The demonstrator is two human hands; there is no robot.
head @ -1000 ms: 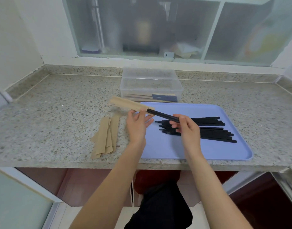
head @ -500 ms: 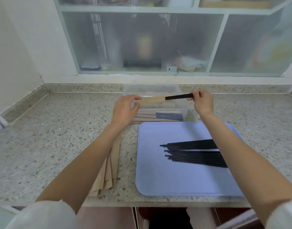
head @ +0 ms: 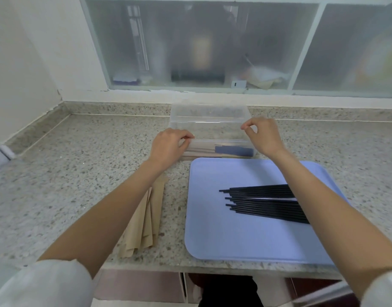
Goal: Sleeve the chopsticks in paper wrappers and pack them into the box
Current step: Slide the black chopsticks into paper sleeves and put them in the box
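The sleeved pair held half a second ago now lies in the box (head: 209, 131) at the counter's back edge, both grips, left hand (head: 168, 146) and right hand (head: 262, 135), curled empty above it, so another pair from the tray (head: 212, 229) likely follows.

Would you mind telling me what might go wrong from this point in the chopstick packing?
1. The right forearm lies across the loose black chopsticks on the blue tray; pulling back may scatter them.
2. The left forearm covers the paper wrappers near the counter edge, so it could sweep them off.
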